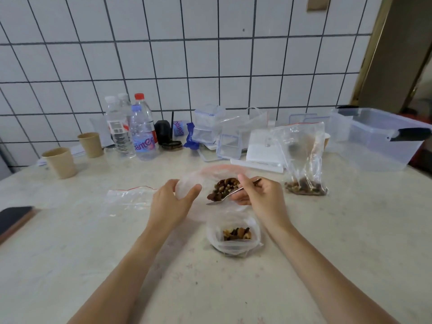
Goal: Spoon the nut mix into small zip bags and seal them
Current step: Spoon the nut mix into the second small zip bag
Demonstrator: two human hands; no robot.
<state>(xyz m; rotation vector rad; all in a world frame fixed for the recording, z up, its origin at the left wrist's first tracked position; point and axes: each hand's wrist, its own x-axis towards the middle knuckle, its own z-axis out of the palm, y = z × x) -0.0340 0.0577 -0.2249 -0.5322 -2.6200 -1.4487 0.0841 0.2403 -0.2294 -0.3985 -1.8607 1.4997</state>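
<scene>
Nearest to us on the pale surface (93, 265) sits a small zip bag (235, 235), its mouth open and a little nut mix (236, 233) lying in its bottom. Just beyond it we see both hands at work over a larger clear bag (210, 176) that holds the main heap of nuts (225, 187). Our left hand (171, 201) grips the near left rim of that bag, thumb and fingers curled round the plastic. Our right hand (259, 195) holds a metal spoon (222, 199), fingers wrapped narrow about the handle, the bowl pointing left and hanging just at the near edge of the heap; we cannot tell whether the bowl carries anything.

To the left of the hands an empty zip bag (127, 201) with a red strip lies flat, and a dark phone (14, 218) rests at the left edge. To the right, another clear bag (304, 160) stands upright with nuts in its bottom.

Farther back, two paper cups (60, 162) stand on the left, then a cluster of water bottles (142, 134), clear lidded boxes (210, 127), some white cards (264, 150) and a big clear tub (378, 139) on the right. Behind all this rises the white tiled wall (187, 54).
</scene>
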